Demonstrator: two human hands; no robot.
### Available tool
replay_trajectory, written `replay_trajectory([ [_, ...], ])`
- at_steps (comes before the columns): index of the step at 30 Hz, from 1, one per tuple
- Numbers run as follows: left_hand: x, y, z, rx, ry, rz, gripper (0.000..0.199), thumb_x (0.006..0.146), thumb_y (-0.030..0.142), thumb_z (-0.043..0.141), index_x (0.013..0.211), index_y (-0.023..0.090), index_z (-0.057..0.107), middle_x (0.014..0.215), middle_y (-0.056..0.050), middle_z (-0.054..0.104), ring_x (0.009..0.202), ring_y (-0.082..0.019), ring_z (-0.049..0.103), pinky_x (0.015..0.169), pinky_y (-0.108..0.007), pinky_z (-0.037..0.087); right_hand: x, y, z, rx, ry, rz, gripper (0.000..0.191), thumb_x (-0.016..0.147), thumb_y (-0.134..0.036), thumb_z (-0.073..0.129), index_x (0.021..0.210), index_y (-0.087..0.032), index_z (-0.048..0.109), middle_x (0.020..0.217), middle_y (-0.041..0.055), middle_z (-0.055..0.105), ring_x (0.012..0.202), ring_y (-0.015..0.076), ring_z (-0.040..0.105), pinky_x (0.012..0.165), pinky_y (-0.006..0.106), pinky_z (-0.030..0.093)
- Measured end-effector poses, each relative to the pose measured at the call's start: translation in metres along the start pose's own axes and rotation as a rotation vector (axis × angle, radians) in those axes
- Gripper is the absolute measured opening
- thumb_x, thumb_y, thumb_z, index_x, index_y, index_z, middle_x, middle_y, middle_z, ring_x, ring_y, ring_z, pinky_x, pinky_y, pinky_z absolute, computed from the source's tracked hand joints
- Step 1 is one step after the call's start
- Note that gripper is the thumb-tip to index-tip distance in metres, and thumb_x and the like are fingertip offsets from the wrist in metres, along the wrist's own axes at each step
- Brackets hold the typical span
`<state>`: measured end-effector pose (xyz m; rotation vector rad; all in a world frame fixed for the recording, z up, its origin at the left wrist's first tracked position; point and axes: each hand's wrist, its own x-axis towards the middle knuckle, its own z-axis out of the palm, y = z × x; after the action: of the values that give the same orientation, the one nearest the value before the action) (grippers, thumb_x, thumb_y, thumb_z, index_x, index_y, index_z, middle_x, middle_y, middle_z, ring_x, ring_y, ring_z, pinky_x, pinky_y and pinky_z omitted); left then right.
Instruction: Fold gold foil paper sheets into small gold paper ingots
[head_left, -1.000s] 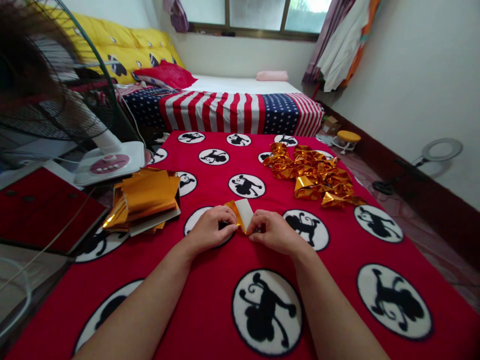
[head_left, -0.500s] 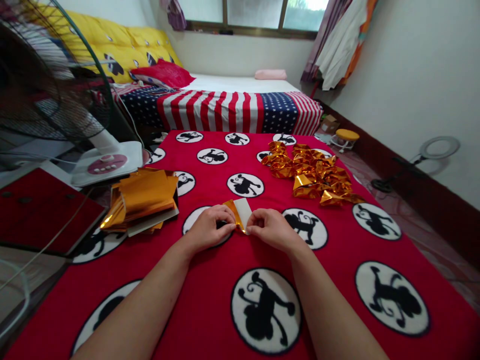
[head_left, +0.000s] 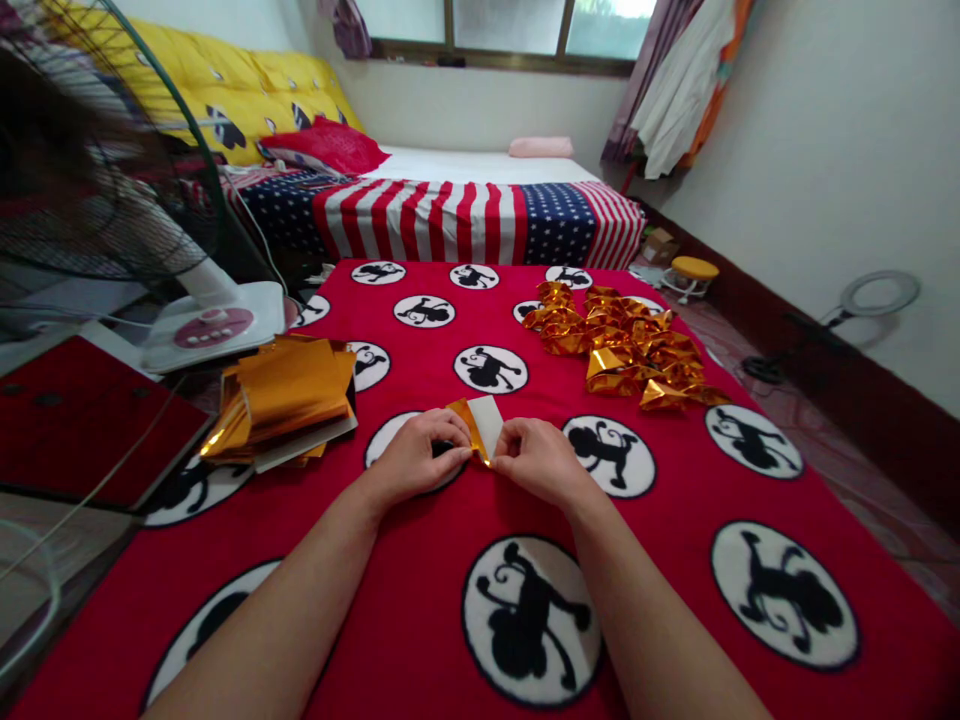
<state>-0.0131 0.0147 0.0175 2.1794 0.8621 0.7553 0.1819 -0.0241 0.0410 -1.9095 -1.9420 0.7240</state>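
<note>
A partly folded sheet of gold foil paper (head_left: 486, 422), white on one face, lies between my hands at the middle of the red cloth. My left hand (head_left: 421, 452) pinches its left lower edge between thumb and fingers. At the lower right corner, my right hand (head_left: 541, 458) pinches the same sheet, fingers curled. A stack of flat gold sheets (head_left: 292, 392) rests to the left. Several folded gold foil pieces (head_left: 626, 345) are heaped at the right, beyond my right hand.
The red cloth (head_left: 360, 640) has round monkey prints. At the left stand a fan (head_left: 217, 318) and a dark red box (head_left: 90, 420). Farther off are a bed (head_left: 450, 215), a yellow stool (head_left: 694, 269) and a ring light (head_left: 879, 292) by the right wall.
My right hand has shifted very slightly at the sheet's lower corner. The left hand and both piles look unchanged.
</note>
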Motion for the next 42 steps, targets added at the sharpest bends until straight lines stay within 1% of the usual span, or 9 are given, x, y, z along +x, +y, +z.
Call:
replay_trajectory([
  [9,0.000,-0.001,0.000,0.005,-0.002,0.010,0.010,0.081,0.016,0.064,0.073,0.017,0.070,0.087,-0.004,0.069,0.085,-0.015,0.062,0.082,-0.028,0.046,0.000,-0.001,0.003,-0.089,0.012,0.025,0.006,0.066,-0.022,0.062,0.064,-0.024,0.068,0.068,-0.0007,0.069,0.062,0.0132,0.057,0.054,0.025,0.027],
  [15,0.000,-0.001,0.002,0.017,0.008,0.001,0.010,0.080,0.014,0.064,0.072,0.018,0.070,0.086,-0.004,0.069,0.084,-0.015,0.062,0.080,-0.027,0.046,-0.001,-0.003,0.004,-0.109,0.010,0.033,0.007,0.066,-0.022,0.062,0.064,-0.024,0.069,0.070,0.0000,0.071,0.066,0.0145,0.060,0.056,0.025,0.028],
  [24,0.001,0.001,0.008,0.059,0.069,-0.038,0.012,0.078,0.012,0.063,0.068,0.018,0.067,0.084,-0.003,0.070,0.081,-0.015,0.063,0.078,-0.028,0.047,-0.001,-0.006,0.003,-0.128,0.003,0.045,0.007,0.067,-0.021,0.063,0.063,-0.024,0.068,0.070,0.0001,0.071,0.068,0.0146,0.061,0.059,0.025,0.030],
  [31,0.003,0.002,0.012,0.080,0.113,-0.070,0.011,0.076,0.014,0.067,0.066,0.018,0.068,0.081,-0.003,0.070,0.078,-0.015,0.063,0.076,-0.027,0.048,-0.003,-0.008,0.002,-0.145,-0.006,0.042,0.008,0.068,-0.021,0.063,0.063,-0.024,0.067,0.071,0.0000,0.071,0.068,0.0149,0.061,0.062,0.025,0.031],
  [42,0.005,0.006,0.016,0.101,0.164,-0.103,0.012,0.074,0.013,0.069,0.062,0.017,0.067,0.078,-0.003,0.068,0.074,-0.014,0.062,0.071,-0.027,0.048,-0.002,-0.009,0.002,-0.157,0.000,0.042,0.008,0.070,-0.022,0.062,0.064,-0.024,0.067,0.072,0.0003,0.071,0.069,0.0154,0.062,0.061,0.025,0.031],
])
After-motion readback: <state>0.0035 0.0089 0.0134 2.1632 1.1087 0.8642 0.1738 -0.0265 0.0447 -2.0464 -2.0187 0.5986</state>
